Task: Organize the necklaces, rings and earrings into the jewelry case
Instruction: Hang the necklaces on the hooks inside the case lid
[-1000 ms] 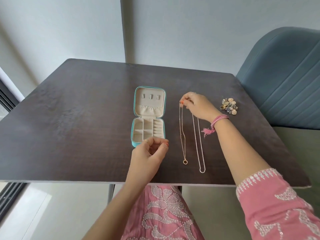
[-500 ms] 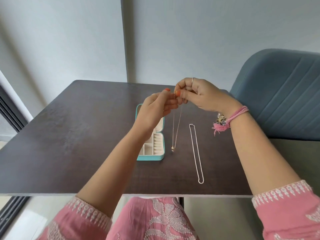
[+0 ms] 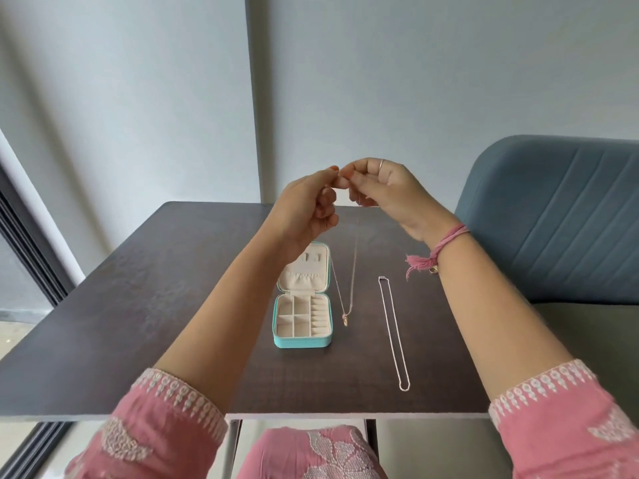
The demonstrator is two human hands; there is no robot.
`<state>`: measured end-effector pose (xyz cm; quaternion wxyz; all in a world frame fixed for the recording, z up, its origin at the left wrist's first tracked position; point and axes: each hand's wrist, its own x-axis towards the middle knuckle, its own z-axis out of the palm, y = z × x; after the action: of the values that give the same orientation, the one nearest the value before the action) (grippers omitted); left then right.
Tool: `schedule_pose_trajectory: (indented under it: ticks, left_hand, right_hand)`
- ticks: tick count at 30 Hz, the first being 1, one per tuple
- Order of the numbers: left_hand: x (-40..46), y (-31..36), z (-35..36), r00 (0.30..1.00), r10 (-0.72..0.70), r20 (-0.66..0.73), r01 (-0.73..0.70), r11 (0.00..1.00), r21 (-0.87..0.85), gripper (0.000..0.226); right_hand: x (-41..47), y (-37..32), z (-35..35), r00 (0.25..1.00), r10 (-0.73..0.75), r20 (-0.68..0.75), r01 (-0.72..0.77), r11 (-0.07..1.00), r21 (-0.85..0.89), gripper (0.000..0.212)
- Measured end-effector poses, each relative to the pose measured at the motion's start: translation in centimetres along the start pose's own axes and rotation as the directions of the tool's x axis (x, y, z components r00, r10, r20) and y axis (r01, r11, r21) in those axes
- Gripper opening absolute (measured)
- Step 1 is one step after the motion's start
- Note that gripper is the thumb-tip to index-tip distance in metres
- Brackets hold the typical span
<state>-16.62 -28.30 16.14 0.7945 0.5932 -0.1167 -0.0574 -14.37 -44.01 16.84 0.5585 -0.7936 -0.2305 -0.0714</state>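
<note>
Above a dark table [image 3: 138, 323], the left hand [image 3: 304, 209] and right hand [image 3: 383, 191] pinch a pendant necklace [image 3: 349, 292] at its top, the open jewelry case [image 3: 302, 341] directly below; lowering slowly should prevent tangles.

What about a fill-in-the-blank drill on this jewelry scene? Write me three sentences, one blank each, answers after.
1. Both hands, left hand and right hand, pinch the top of the ____ necklace, which hangs above the table.
2. The jewelry case lies with its lid ____.
3. The silver chain lies flat to the ____ of the case.

Answers: pendant; open; right
</note>
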Motion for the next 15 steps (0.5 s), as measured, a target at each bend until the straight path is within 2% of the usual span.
schedule_pose_trajectory:
  ticks: [4,8,11,15]
  left_hand:
    - [-0.4,0.7,-0.6,1.000,0.018,0.016,-0.015,0.984,-0.178,0.025]
    - [-1.0,0.9,-0.7,0.999,0.025,0.023,-0.019,0.974,-0.224,0.022]
    - [-1.5,1.3,-0.4,0.999,0.021,0.026,-0.014,0.972,-0.233,0.022]
    - [-1.9,1.7,-0.1,0.999,0.043,0.010,-0.039,0.967,-0.251,0.020]
  right_hand:
    - [-1.7,0.8,1.1,0.995,0.087,0.039,-0.095,0.948,0.305,0.022]
    - [-3.2,2.1,1.8,0.987,0.104,0.126,-0.157,0.815,0.558,0.009]
    - [-3.9,2.7,2.2,0.982,0.097,0.162,-0.180,0.747,0.640,0.015]
    - [-4.7,3.0,2.7,0.981,0.085,0.176,-0.183,0.717,0.673,0.018]
